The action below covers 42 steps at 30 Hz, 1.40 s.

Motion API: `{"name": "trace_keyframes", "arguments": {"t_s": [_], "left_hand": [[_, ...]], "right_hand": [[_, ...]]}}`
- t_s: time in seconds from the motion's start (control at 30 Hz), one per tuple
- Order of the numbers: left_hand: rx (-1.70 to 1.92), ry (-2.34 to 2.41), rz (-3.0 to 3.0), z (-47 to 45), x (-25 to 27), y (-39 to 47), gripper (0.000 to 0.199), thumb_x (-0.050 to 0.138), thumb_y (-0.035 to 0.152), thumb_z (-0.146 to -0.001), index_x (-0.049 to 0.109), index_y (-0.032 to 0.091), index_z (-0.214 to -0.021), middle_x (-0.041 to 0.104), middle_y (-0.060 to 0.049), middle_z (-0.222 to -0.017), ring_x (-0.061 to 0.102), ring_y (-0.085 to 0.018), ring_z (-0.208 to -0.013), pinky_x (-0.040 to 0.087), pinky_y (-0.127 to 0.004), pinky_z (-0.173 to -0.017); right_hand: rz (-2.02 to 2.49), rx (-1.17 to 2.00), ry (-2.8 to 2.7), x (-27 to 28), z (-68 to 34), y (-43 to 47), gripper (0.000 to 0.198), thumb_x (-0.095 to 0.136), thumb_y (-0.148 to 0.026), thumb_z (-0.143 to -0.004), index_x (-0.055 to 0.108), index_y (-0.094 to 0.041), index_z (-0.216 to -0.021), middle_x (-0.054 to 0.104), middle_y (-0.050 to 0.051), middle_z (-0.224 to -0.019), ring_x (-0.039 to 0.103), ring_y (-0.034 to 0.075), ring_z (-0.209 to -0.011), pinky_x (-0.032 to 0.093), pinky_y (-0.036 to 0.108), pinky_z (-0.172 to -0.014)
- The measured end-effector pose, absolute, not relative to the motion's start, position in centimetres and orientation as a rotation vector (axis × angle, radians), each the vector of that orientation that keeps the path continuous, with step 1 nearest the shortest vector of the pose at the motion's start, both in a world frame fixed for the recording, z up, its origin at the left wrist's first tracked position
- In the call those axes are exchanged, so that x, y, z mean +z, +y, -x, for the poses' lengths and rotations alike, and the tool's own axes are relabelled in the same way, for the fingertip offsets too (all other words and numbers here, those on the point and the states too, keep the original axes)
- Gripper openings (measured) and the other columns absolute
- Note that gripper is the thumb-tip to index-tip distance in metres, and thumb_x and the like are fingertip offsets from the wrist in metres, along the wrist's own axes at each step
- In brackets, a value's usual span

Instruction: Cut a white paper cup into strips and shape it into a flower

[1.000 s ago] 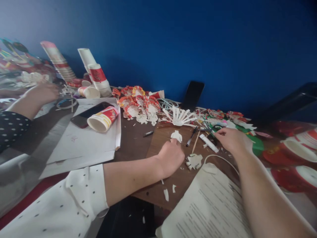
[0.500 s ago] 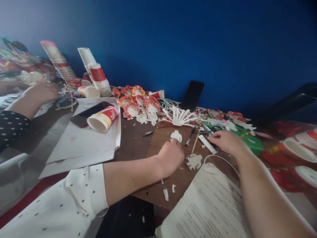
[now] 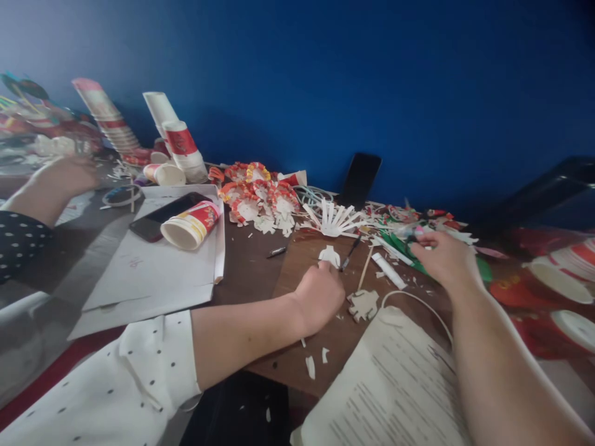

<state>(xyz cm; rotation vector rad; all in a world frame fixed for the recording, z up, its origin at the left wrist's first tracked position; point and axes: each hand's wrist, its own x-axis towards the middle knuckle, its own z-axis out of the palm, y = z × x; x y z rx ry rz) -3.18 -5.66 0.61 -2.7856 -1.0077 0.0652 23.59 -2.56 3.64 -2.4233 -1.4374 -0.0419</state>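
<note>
My left hand (image 3: 320, 296) is closed over the lower part of a small white paper cutout (image 3: 330, 254), pressing it against the wooden board (image 3: 297, 272). My right hand (image 3: 449, 260) reaches over the green piece and scraps at the right, its thumb and fingers drawn together. A small dark item shows at those fingertips, too hidden to name for certain. Between the hands lie a pen (image 3: 351, 253), a thin stick (image 3: 365, 268), a white tube (image 3: 388, 271) and another paper cutout (image 3: 363, 305). Beyond them sits a paper cup cut into strips (image 3: 332, 218).
A heap of red-and-white cut paper (image 3: 263, 192) lies behind, near a phone (image 3: 361, 179) leaning on the blue wall. Paper cups (image 3: 186, 152) stand stacked to the left. One cup (image 3: 190, 225) rests on a white box (image 3: 153, 272). A co-worker's hand (image 3: 65, 179) is at far left.
My right hand has moved up and to the right, off the spot beside the white tube. The dark-handled scissors seen there before no longer show there. My left hand stays put.
</note>
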Motion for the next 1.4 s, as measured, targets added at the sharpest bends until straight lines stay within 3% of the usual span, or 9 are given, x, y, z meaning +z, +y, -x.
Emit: {"name": "trace_keyframes", "arguments": {"t_s": [0.13, 0.27, 0.43, 0.67, 0.83, 1.0, 1.13, 1.27, 1.4], "left_hand": [[0.077, -0.995, 2.816, 3.2, 0.8, -5.7, 0.026, 0.051, 0.009, -0.083, 0.068, 0.004, -0.101, 0.060, -0.024, -0.107, 0.057, -0.028, -0.095, 0.047, -0.030, -0.064], [0.084, -1.007, 2.834, 3.3, 0.9, -5.6, 0.022, 0.052, 0.010, -0.083, 0.069, 0.006, -0.095, 0.061, -0.023, -0.104, 0.056, -0.028, -0.095, 0.047, -0.031, -0.065], [0.068, -1.009, 2.844, 3.2, 0.8, -5.5, 0.021, 0.051, 0.009, -0.082, 0.070, 0.007, -0.092, 0.061, -0.022, -0.103, 0.056, -0.027, -0.094, 0.046, -0.030, -0.065], [0.054, -1.006, 2.853, 3.3, 0.7, -5.6, 0.020, 0.052, 0.009, -0.081, 0.071, 0.008, -0.089, 0.062, -0.021, -0.101, 0.055, -0.028, -0.093, 0.045, -0.030, -0.065], [0.063, -0.993, 2.831, 3.2, 0.6, -5.6, 0.021, 0.052, 0.011, -0.082, 0.071, 0.007, -0.092, 0.062, -0.023, -0.104, 0.055, -0.028, -0.094, 0.045, -0.031, -0.065], [0.073, -0.996, 2.815, 3.2, 0.7, -5.6, 0.026, 0.051, 0.010, -0.082, 0.069, 0.005, -0.101, 0.062, -0.023, -0.104, 0.056, -0.028, -0.094, 0.044, -0.032, -0.067], [0.113, -0.996, 2.814, 3.1, 0.7, -5.6, 0.029, 0.049, 0.011, -0.084, 0.068, 0.005, -0.105, 0.061, -0.025, -0.111, 0.056, -0.030, -0.098, 0.045, -0.034, -0.069], [0.122, -0.996, 2.823, 3.1, 0.7, -5.6, 0.028, 0.050, 0.012, -0.085, 0.069, 0.006, -0.104, 0.061, -0.025, -0.113, 0.055, -0.030, -0.100, 0.045, -0.035, -0.071], [0.145, -1.028, 2.842, 3.0, 0.8, -5.5, 0.025, 0.050, 0.012, -0.085, 0.070, 0.006, -0.099, 0.062, -0.023, -0.108, 0.056, -0.029, -0.099, 0.045, -0.034, -0.071]], "right_hand": [[2.338, -0.069, -1.318, 2.9, -25.0, -2.5, 0.033, 0.052, -0.032, -0.078, 0.067, -0.018, -0.104, 0.071, 0.011, -0.097, 0.064, 0.026, -0.092, 0.047, 0.036, -0.084], [2.317, -0.188, -1.458, 2.3, -24.2, -2.3, 0.043, 0.052, -0.042, -0.080, 0.065, -0.022, -0.116, 0.067, 0.012, -0.112, 0.062, 0.030, -0.099, 0.047, 0.042, -0.085], [2.451, -0.054, -1.731, 2.2, -21.8, -1.9, 0.041, 0.050, -0.053, -0.080, 0.072, -0.030, -0.105, 0.066, 0.008, -0.119, 0.063, 0.032, -0.095, 0.048, 0.041, -0.071], [2.545, -0.020, -1.730, 1.7, -21.4, -1.2, 0.037, 0.053, -0.045, -0.076, 0.073, -0.029, -0.103, 0.069, 0.011, -0.110, 0.064, 0.032, -0.093, 0.047, 0.040, -0.071], [2.260, -0.013, -1.455, 2.3, -21.1, -1.8, 0.044, 0.055, -0.042, -0.075, 0.069, -0.023, -0.113, 0.071, 0.009, -0.094, 0.064, 0.027, -0.085, 0.047, 0.039, -0.076], [1.795, 0.456, -1.201, 2.9, -19.5, -2.2, 0.054, 0.054, -0.030, -0.073, 0.061, -0.023, -0.126, 0.060, 0.001, -0.065, 0.052, 0.015, -0.054, 0.044, 0.030, -0.056], [1.449, 0.885, -1.087, 3.1, -17.9, -2.3, 0.036, 0.055, -0.028, -0.071, 0.066, -0.018, -0.104, 0.052, 0.000, -0.062, 0.045, 0.012, -0.051, 0.032, 0.024, -0.042], [1.258, 0.992, -1.049, 3.0, -17.0, -2.4, 0.030, 0.053, -0.037, -0.076, 0.063, -0.022, -0.100, 0.056, 0.001, -0.074, 0.053, 0.012, -0.062, 0.042, 0.023, -0.047], [1.250, 0.881, -1.091, 2.8, -15.8, -2.5, 0.037, 0.062, -0.033, -0.072, 0.059, -0.026, -0.108, 0.060, 0.001, -0.084, 0.059, 0.014, -0.073, 0.050, 0.026, -0.060]]}}
